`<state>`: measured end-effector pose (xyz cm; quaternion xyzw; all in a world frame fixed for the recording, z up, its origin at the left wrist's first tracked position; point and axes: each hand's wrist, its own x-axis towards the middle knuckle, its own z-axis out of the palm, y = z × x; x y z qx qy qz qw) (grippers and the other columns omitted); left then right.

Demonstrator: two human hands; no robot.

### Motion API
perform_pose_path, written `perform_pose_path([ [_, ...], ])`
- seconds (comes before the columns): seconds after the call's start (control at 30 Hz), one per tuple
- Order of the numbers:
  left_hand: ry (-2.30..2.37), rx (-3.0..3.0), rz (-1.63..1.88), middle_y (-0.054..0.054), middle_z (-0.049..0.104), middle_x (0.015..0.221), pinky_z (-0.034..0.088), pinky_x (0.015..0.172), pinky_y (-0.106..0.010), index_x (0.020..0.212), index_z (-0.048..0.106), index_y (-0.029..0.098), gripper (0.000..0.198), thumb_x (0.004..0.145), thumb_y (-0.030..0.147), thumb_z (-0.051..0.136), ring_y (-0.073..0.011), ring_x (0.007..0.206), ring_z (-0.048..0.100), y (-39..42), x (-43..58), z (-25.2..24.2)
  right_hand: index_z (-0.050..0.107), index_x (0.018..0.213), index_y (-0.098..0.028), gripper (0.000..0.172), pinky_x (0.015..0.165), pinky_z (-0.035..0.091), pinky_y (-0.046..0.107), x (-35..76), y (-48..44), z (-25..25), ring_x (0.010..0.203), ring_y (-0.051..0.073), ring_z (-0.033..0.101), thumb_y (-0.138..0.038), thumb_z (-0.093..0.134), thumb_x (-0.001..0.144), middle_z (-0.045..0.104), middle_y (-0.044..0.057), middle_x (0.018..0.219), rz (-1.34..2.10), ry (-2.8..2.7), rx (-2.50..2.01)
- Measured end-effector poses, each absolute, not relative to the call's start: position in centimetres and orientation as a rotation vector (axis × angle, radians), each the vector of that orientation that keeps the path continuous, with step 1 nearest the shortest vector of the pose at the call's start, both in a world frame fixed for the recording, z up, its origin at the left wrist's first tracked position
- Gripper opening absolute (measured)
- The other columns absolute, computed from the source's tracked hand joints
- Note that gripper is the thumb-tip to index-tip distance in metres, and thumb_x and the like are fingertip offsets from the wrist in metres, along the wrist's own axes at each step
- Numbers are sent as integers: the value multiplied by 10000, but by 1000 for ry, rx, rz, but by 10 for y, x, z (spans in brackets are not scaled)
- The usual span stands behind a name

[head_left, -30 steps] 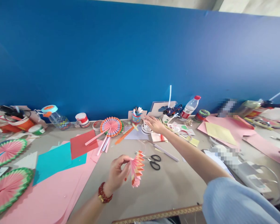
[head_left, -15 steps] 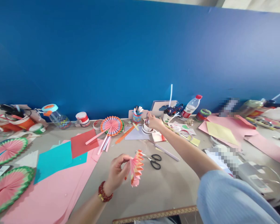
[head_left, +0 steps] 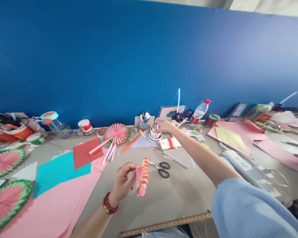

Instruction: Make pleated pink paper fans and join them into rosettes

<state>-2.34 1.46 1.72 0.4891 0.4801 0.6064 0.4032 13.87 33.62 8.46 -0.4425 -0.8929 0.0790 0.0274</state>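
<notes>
Head view: the left hand (head_left: 124, 180) pinches a fan (head_left: 142, 177), its length upright. Well beyond it, the right hand (head_left: 164, 125) curls over a cup (head_left: 154, 133); I cannot tell its grip.

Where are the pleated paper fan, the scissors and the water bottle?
pleated paper fan (head_left: 142, 177): head view, middle of the folds.
scissors (head_left: 159, 168): head view, where blades meet handles.
water bottle (head_left: 199, 112): head view, clear body.

From our left hand (head_left: 123, 182), we find bare table (head_left: 173, 198) open at 4 o'clock; scissors (head_left: 161, 168) block 2 o'clock, the round fan (head_left: 116, 133) and pen cup (head_left: 143, 124) 12 o'clock.
</notes>
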Motion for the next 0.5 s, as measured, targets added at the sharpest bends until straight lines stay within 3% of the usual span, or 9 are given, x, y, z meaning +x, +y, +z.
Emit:
perform_pose_path([
  [0.07, 1217, 1220, 1527, -86, 719, 816, 543, 613, -258, 926, 654, 163, 253, 933, 403, 575, -192, 715, 709, 15, -24, 14, 634, 1113, -202, 364, 752, 483, 290, 142, 331, 90, 918, 241, 647, -395, 674, 807, 686, 69, 1065, 172, -2774, -1309],
  [0.17, 1226, 1201, 1530, -87, 724, 810, 546, 622, -264, 932, 666, 161, 270, 914, 423, 599, -179, 673, 692, 15, -25, 11, 667, 1055, -198, 259, 881, 443, 331, 146, 318, 94, 1048, 256, 597, -337, 579, 855, 663, 91, 1146, 45, -2834, -1133],
  [0.33, 1210, 1181, 1544, -85, 721, 795, 542, 613, -268, 919, 679, 163, 310, 862, 466, 651, -188, 668, 684, 17, -25, 9, 728, 937, -216, 172, 1134, 201, 458, 148, 296, 79, 1242, 306, 460, -255, 649, 790, 652, 79, 1228, -91, -2960, -829],
  [0.4, 1205, 1179, 1537, -84, 719, 792, 540, 609, -268, 917, 675, 163, 301, 867, 459, 646, -185, 660, 682, 18, -24, 8, 736, 930, -203, 164, 1159, 124, 488, 147, 294, 69, 1251, 305, 453, -215, 621, 813, 673, 91, 1195, -120, -2970, -784],
  [0.5, 1202, 1160, 1530, -69, 711, 785, 531, 596, -260, 912, 664, 169, 262, 889, 428, 629, -150, 591, 654, 19, -23, 9, 742, 933, -199, 163, 1157, 107, 524, 147, 299, 63, 1238, 308, 466, -230, 612, 840, 706, 98, 1125, -130, -2962, -745],
])
